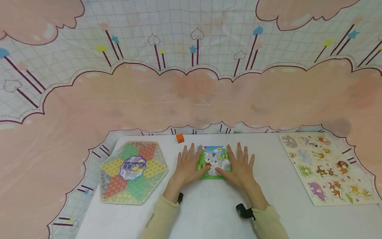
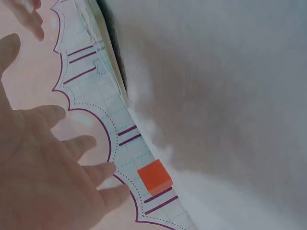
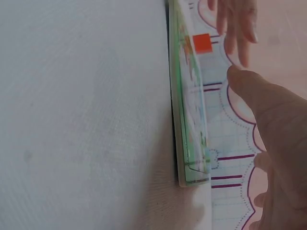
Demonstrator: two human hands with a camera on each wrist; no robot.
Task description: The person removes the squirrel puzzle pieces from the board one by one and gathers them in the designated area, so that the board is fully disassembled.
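White table (image 1: pixel 209 212), covered by a plain cloth, set against a pink-and-white patterned backdrop. Small picture puzzle (image 1: pixel 215 156) with a green border lies flat near the table's far edge, roughly at centre. Its picture shows a green tree and grey shapes under a blue sky.

Left hand (image 1: pixel 188 165): flat, fingers straight and spread, palm down on the table with the thumb side over the puzzle's left edge. Nothing is grasped. Right hand (image 1: pixel 239 167): same posture, fingers straight and spread, resting on the puzzle's right edge with the thumb reaching onto the picture. Nothing is grasped. The two thumbs lie close together on the lower part of the puzzle.

Right wrist view: puzzle (image 3: pixel 191 115) seen edge-on, thin board with a green rim, flat on the cloth.

Orange cube (image 1: pixel 180 138) sits at the far edge of the table, just beyond the left fingertips and apart from them; it also shows in the left wrist view (image 2: pixel 154 177) near the spread fingers (image 2: pixel 84 143).

Hexagonal game board (image 1: pixel 132 171) in red, yellow and green sections lies to the left, well apart from the left hand. Animal peg puzzle (image 1: pixel 329 167) lies at the right side of the table, apart from the right hand.
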